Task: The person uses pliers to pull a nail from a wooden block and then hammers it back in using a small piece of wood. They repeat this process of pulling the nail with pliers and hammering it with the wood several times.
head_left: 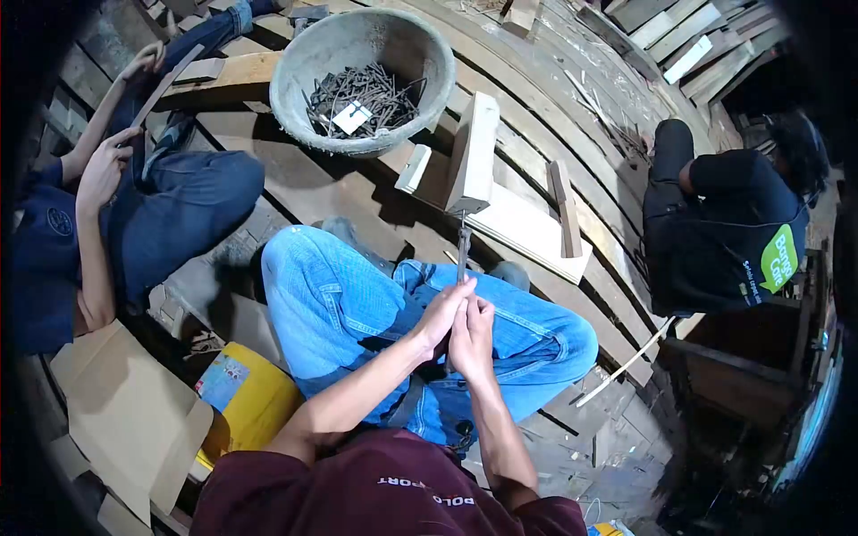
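In the head view my left hand (441, 314) and my right hand (471, 338) are closed together, side by side, round a slim dark metal tool (463, 255). I cannot make out whether it is a pair of pliers or another hand tool. Its far end meets a thin metal pin, like a nail, at the near end of a pale wooden block (474, 154). The block is tilted and rests by a pale plank (523, 228) with a short upright slat (565, 207). My fingers hide the tool's handle.
A grey bucket (299, 54) holding dark nails and a white tag (351, 117) stands ahead. One person (179, 196) sits at left with a blade-like strip; another (715, 214) crouches at right. A yellow container (259, 402) and cardboard (125, 415) lie left. The slatted floor has gaps.
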A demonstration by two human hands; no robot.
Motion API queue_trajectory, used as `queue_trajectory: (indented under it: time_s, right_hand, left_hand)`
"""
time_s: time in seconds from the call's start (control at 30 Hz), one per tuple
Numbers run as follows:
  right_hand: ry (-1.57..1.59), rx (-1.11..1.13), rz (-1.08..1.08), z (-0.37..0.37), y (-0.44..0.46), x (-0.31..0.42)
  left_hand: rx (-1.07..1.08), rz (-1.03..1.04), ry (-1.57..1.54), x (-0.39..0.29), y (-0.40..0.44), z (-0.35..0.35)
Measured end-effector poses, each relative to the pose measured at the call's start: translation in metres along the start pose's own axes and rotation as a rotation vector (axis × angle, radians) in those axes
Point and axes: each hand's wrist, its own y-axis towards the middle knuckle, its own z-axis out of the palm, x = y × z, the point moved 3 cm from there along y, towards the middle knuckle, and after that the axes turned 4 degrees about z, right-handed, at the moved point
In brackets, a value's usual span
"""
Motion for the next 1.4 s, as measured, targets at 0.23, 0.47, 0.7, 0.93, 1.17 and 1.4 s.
queue_trajectory:
  time_s: [0.23, 0.47, 0.7, 0.93, 1.17, 1.4]
  right_hand:
    - [0.261, -0.046, 0.256, 0.002, -0.023, 0.006]
    - [0.663, 0.224, 0.611, -0.003, -0.036, 0.017]
    - [0.633, 0.350, 0.433, -0.003, -0.025, -0.013]
    - [0.759, 0.522, 0.527, -0.005, -0.026, -0.003]
    - [0.677, 0.421, 0.481, -0.007, -0.026, 0.018]
    - [0.729, 0.444, 0.502, -0.006, -0.027, 0.020]
  left_hand:
    - [-0.297, 0.035, 0.237, -0.006, -0.001, 0.003]
    - [-0.524, 0.046, 0.354, -0.004, 0.002, 0.007]
    - [-0.382, 0.057, 0.316, -0.004, 0.007, -0.004]
    - [-0.288, -0.013, -0.127, -0.036, 0.031, -0.006]
    - [-0.317, 0.114, 0.032, -0.029, 0.060, -0.013]
    - [-0.332, 0.108, 0.129, -0.025, 0.062, -0.024]
